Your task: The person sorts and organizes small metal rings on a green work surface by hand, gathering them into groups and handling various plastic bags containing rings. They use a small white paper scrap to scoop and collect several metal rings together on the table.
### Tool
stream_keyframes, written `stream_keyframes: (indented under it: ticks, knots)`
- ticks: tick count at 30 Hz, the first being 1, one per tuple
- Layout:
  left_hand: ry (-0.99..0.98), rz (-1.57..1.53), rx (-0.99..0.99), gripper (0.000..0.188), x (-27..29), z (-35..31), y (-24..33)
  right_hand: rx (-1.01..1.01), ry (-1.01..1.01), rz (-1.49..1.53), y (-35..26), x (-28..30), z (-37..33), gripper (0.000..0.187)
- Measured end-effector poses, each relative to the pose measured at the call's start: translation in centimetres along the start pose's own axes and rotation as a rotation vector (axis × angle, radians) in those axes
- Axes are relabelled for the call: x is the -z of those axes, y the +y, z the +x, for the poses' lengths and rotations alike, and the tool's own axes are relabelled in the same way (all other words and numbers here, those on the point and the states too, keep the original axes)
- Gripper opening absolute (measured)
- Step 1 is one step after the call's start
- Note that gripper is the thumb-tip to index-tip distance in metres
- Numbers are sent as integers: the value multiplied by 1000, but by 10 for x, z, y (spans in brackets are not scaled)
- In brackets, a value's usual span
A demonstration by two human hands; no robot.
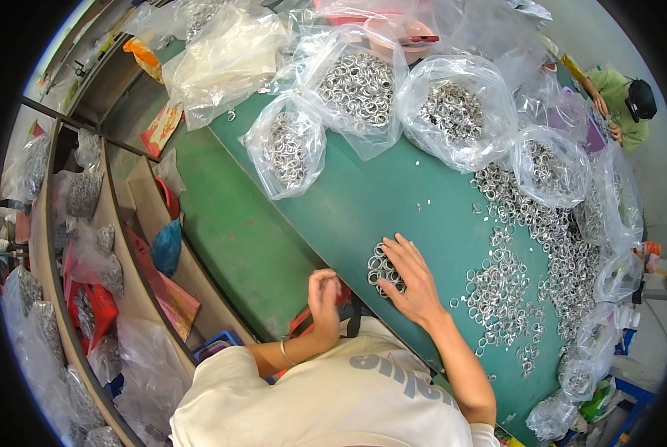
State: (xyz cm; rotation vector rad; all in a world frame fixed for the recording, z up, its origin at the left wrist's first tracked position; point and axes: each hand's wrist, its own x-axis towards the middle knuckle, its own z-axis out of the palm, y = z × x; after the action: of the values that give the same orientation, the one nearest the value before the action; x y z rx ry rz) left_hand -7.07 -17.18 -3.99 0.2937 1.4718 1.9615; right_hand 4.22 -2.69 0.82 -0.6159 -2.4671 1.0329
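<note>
My right hand (413, 292) lies over the green tabletop with its fingers stretched out and the thumb apart. It touches the side of a small cluster of silver metal rings (379, 270) near the table's edge, partly covering them. At that same edge, my left hand (324, 299) is held with bent fingers drawn together; whatever it may hold is hidden. To the right of my right hand, a loose spread of similar rings (501, 287) lies on the table. Farther right these run into a denser heap of rings (572, 257).
Clear plastic bags of rings (287, 153) line the table's far side and right side. A pink tub (393, 33) stands behind them. Shelves with bagged parts (84, 194) run along the left, beyond the green floor (236, 216). Another person (620, 104) works at the far right.
</note>
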Motion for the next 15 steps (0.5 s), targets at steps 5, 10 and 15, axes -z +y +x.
stream_keyframes:
  ticks: [5, 10, 15]
  knots:
    - [-248, 68, 1130, 43, 37, 20, -13, 44, 2, -103, -6, -6, 7, 46]
    - [-870, -194, 1486, 71, 28, 52, -17, 76, -52, -162, -9, -11, 5, 43]
    - [-1047, -894, 1694, 79, 23, 61, -31, 127, -101, -173, -14, -20, -7, 45]
